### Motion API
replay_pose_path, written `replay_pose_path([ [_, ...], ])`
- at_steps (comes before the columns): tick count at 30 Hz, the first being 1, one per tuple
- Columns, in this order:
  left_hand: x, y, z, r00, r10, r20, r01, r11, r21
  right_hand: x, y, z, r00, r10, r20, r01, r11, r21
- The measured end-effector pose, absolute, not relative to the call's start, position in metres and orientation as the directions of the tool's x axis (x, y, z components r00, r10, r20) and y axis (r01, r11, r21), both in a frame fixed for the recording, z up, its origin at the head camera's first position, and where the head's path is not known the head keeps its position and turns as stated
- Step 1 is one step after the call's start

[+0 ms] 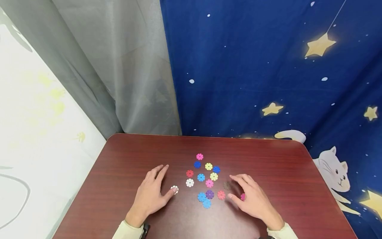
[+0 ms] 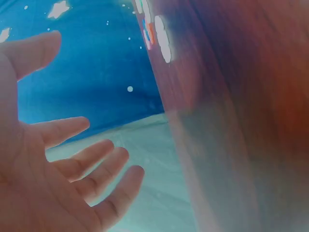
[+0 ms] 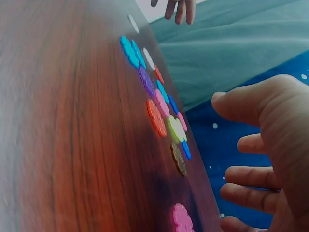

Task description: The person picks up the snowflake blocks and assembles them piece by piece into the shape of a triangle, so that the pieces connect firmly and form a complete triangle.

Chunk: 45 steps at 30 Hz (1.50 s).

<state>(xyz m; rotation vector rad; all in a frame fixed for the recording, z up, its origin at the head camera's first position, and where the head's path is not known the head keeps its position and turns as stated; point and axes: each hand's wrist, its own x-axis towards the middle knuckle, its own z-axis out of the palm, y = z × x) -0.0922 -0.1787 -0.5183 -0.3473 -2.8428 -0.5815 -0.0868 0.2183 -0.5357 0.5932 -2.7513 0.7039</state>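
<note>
Several notched, flower-shaped plastic discs lie flat in a loose group on the table. My left hand is held left of the group with fingers spread. Its thumb tip overlaps a white disc in the head view; the left wrist view has the palm with nothing in it. To the right, my right hand is held with fingers loosely bent and nothing between them. Nearest to it are a brown disc, a red disc and a magenta disc, which it partly hides in the head view.
Between the hands are a second white disc, a purple disc, overlapping light blue discs, and yellow, pink and dark blue ones. The dark red wooden table backs onto a grey curtain and a blue starry curtain.
</note>
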Motion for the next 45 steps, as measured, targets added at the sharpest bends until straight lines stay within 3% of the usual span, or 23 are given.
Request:
replay_pose_path([
  [12,-0.088,-0.163,-0.523,-0.942,0.211,0.261,0.311,0.843,0.439,-0.086,0.204,-0.54,-0.866,-0.362,0.345,-0.498,0.676,-0.542],
  [20,-0.082,-0.155,-0.522,-0.95,0.259,0.172,0.311,0.801,0.512,-0.086,0.197,-0.545,-0.863,-0.394,0.317,-0.505,0.641,-0.578],
  [33,-0.079,-0.131,-0.531,-0.897,0.431,0.093,0.358,0.587,0.726,-0.088,0.187,-0.546,-0.898,-0.393,0.199,-0.428,0.67,-0.607],
  [45,-0.093,-0.112,-0.544,-0.894,0.443,-0.071,0.161,0.464,0.871,-0.087,0.185,-0.547,-0.913,-0.388,0.125,-0.375,0.678,-0.632],
])
